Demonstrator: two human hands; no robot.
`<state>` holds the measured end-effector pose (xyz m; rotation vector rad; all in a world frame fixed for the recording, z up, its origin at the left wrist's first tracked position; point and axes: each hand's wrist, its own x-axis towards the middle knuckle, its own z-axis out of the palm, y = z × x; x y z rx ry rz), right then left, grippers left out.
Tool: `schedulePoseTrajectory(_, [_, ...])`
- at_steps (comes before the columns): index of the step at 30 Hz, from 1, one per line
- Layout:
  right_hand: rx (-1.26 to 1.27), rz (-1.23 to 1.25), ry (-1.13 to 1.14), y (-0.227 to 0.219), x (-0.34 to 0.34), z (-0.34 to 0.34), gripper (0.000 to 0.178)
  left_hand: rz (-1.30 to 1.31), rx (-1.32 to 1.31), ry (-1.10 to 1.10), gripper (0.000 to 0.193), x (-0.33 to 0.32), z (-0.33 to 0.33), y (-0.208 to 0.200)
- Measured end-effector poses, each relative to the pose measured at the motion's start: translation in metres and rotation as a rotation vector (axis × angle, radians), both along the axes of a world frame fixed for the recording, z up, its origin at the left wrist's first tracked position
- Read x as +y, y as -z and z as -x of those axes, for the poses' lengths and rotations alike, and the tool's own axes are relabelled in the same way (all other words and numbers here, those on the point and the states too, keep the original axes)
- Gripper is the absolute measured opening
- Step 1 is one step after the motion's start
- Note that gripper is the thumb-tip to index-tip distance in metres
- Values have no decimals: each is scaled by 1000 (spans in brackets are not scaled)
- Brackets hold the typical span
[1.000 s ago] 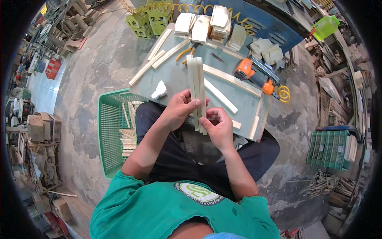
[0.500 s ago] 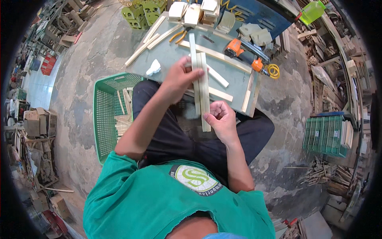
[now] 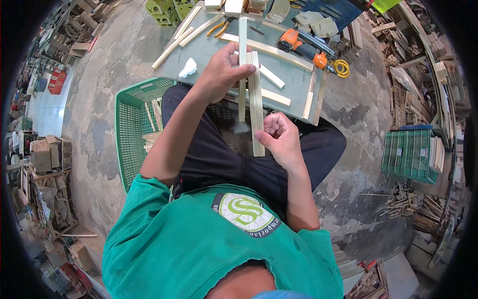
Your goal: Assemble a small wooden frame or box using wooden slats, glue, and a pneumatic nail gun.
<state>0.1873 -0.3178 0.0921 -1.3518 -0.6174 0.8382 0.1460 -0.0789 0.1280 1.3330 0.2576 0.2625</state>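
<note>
My left hand (image 3: 226, 71) is closed around several long pale wooden strips, thumb across their front. One strip (image 3: 242, 37) reaches farther toward the table than the others, and a gap shows between its near end and the rest. My right hand (image 3: 280, 141) pinches the near end of the paired wooden strips (image 3: 255, 107) between thumb and curled fingers. The strips hang over my lap at the near edge of the grey worktable (image 3: 294, 83). Beyond my hands, another wooden strip (image 3: 272, 77) lies on the tabletop.
On the table are an orange nail gun (image 3: 300, 45) with a coiled yellow hose (image 3: 341, 68), pliers (image 3: 219, 28), a crumpled white piece (image 3: 188, 68) and more strips. A green basket (image 3: 127, 134) with strips stands left of my legs. Teal crates (image 3: 409, 154) stand to the right.
The single strip has shifted away from the pair, its far end reaching farther up and a gap opening at its near end. My view has tilted slightly, and both hands keep their hold.
</note>
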Motion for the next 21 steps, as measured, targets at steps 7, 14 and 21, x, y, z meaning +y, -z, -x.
schedulePoseTrajectory(7, [-15,-247,-70,-13,-7,10,63,119,-3,-93,51,16,1,15])
schedulePoseTrajectory(14, [-513,-80,-126,-9,-19,12,60,98,32,-114,53,23,7,17])
schedulePoseTrajectory(21, [-181,-158,-177,1,-11,15,49,237,67,-136,50,21,17,28])
